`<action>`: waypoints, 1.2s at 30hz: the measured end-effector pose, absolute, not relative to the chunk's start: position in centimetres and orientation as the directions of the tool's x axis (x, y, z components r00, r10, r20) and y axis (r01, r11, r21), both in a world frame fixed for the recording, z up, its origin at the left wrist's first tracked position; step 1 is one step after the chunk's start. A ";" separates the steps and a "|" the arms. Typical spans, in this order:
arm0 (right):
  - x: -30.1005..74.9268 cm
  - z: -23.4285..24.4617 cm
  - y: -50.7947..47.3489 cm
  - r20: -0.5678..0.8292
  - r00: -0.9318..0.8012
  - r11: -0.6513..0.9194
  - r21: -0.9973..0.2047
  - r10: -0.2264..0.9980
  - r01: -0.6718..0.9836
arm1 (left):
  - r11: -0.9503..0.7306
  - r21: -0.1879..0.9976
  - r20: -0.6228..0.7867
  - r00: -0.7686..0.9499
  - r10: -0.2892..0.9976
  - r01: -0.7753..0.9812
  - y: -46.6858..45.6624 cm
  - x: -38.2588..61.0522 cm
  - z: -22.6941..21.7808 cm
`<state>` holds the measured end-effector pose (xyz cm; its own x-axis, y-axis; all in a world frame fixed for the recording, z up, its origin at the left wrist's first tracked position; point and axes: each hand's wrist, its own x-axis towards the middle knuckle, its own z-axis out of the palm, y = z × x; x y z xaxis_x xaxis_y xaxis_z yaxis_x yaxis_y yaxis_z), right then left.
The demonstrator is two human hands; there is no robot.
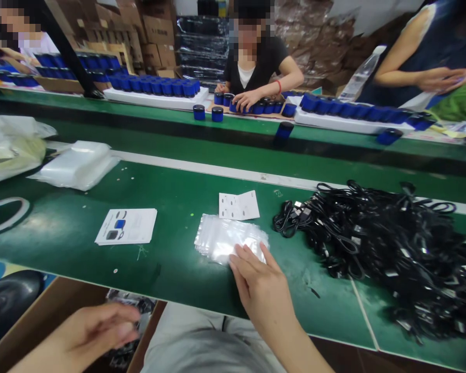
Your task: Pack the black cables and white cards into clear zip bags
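Note:
My right hand (262, 290) rests with its fingers spread on a stack of clear zip bags (223, 238) in the middle of the green table. Just behind the bags lies a folded white leaflet (238, 205) with small printed drawings. Over a cardboard box (58, 305) below the table's front edge, my left hand (101, 331) is slightly blurred. Its fingers are loosely bent, thumb apart, with nothing visible in them. Beneath it, clear-wrapped dark items (142, 311) show in the box, partly covered by the hand.
A heap of black USB cables (373, 248) covers the right side. Printed leaflets (126, 226), a tape roll (8, 215) and plastic packs (77, 163) lie left. Across the green belt (202, 142), blue jars with black lids (155, 85) stand in rows before a person (256, 67).

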<state>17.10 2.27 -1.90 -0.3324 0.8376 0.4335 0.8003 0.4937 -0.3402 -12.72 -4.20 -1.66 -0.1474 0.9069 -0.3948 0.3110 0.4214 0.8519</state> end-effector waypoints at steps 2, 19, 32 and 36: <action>16.9 -1.5 2.2 0.522 -0.303 0.519 -0.338 0.798 0.785 | 0.422 0.904 -0.425 0.041 0.904 0.063 -2.9 -8.3 -0.2; 18.1 0.2 0.1 -0.177 -0.155 -0.130 -0.954 0.972 0.270 | 0.284 0.899 -0.307 0.016 0.952 0.333 0.7 -1.8 0.4; 15.7 -0.7 0.0 -0.175 -0.149 -0.117 -0.934 0.973 0.338 | 0.219 0.867 -0.283 0.081 0.956 0.448 -1.0 0.2 0.5; 15.6 -0.7 0.1 -0.211 -0.159 -0.149 -0.932 0.964 0.331 | 0.233 0.870 -0.288 0.065 0.955 0.435 -0.8 0.5 0.7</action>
<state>15.64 0.12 -0.72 -0.1593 0.9643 -0.2113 0.3312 -0.1495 -0.9316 0.48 -0.84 0.68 0.0648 0.9554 -0.2881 0.4346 0.2329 0.8700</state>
